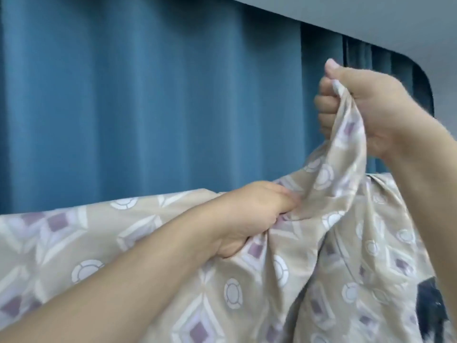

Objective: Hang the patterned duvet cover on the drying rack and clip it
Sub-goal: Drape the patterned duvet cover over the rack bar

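The right hand (366, 105) grips a raised bunch of the duvet cover (173, 243) above its draped top edge, which runs left to right, while the lower left hand (249, 214) clutches the fabric beside it.

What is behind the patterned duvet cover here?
A blue curtain rises behind the duvet cover. Whatever supports the cloth, presumably a rack, is covered and cannot be seen.

Single head view, close, facing forward toward curtain (148, 95)
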Action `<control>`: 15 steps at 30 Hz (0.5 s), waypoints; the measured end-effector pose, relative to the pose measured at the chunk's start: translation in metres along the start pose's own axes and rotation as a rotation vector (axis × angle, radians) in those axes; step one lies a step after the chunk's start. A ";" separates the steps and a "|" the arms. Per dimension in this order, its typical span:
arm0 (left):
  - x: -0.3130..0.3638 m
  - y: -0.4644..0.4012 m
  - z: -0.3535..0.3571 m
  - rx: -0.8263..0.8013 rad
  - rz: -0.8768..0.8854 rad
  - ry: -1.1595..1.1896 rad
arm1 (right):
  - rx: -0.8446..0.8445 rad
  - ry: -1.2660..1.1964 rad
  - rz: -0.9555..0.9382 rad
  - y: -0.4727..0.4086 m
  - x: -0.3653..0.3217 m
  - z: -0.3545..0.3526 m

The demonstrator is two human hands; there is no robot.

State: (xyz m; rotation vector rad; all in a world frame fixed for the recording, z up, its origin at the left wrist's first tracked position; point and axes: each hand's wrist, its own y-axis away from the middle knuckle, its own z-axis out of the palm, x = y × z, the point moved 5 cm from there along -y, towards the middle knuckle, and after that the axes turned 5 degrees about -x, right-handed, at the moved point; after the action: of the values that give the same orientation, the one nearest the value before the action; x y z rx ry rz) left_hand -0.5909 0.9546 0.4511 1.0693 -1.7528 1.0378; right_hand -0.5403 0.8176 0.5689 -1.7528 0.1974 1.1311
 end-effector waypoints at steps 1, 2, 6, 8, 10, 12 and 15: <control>-0.001 -0.002 0.002 -0.010 0.007 -0.144 | -0.077 0.085 0.072 0.017 0.004 0.001; -0.004 -0.004 0.004 -0.009 0.014 -0.325 | -0.123 0.134 0.147 0.032 0.014 -0.001; -0.024 -0.017 0.012 -0.038 -0.020 -0.730 | -0.157 0.061 0.405 0.062 0.079 -0.017; -0.039 -0.022 0.011 -0.058 -0.081 -0.772 | -0.173 -0.140 0.484 0.066 0.114 -0.023; -0.056 -0.028 0.010 -0.091 -0.149 -0.778 | -0.190 -0.277 0.543 0.067 0.140 -0.025; -0.071 -0.033 0.007 -0.115 -0.188 -0.778 | -0.214 -0.356 0.583 0.069 0.160 -0.023; -0.093 -0.038 0.002 -0.135 -0.260 -0.772 | -0.183 -0.400 0.656 0.074 0.189 -0.020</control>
State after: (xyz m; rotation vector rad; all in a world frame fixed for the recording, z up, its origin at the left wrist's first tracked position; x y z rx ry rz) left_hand -0.5281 0.9650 0.3739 1.6960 -2.1425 0.3390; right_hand -0.4680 0.8317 0.3787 -1.6126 0.4538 2.0006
